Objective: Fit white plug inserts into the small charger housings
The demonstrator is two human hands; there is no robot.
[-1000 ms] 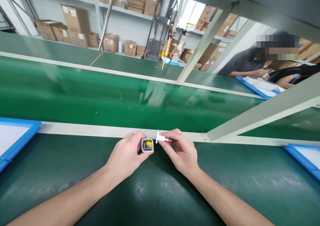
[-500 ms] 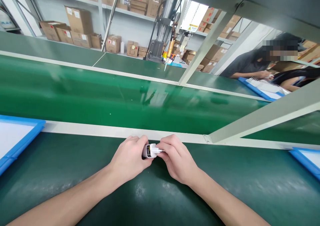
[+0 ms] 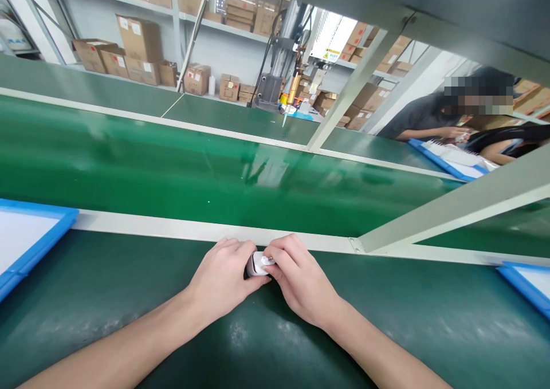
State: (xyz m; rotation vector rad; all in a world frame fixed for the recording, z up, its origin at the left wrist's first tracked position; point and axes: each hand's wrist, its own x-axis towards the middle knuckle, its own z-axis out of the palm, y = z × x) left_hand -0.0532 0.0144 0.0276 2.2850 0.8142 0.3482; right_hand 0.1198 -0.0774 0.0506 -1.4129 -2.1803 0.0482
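Observation:
My left hand (image 3: 223, 270) is wrapped round a small grey-white charger housing (image 3: 250, 267) at the middle of the near bench. At the housing's right end sits a white plug cap (image 3: 260, 262), its face covering most of the opening. A thin dark gap shows along the cap's left side. The thumb and fingertips of my right hand (image 3: 296, 277) pinch the cap at its metal pins, which are mostly hidden. Whether the cap is fully seated I cannot tell.
Beyond the bench's pale rail (image 3: 172, 228) runs a green conveyor belt (image 3: 163, 171). Blue-edged trays (image 3: 38, 246) lie at left and right. A slanted metal post (image 3: 451, 205) rises at right. Across the belt stand a machine (image 3: 279, 62), boxes on shelves and a person (image 3: 421, 117).
My right hand has moved slightly left with the plug cap, up against the housing. The housing's inside, visible before, is now covered. The view has tilted a little.

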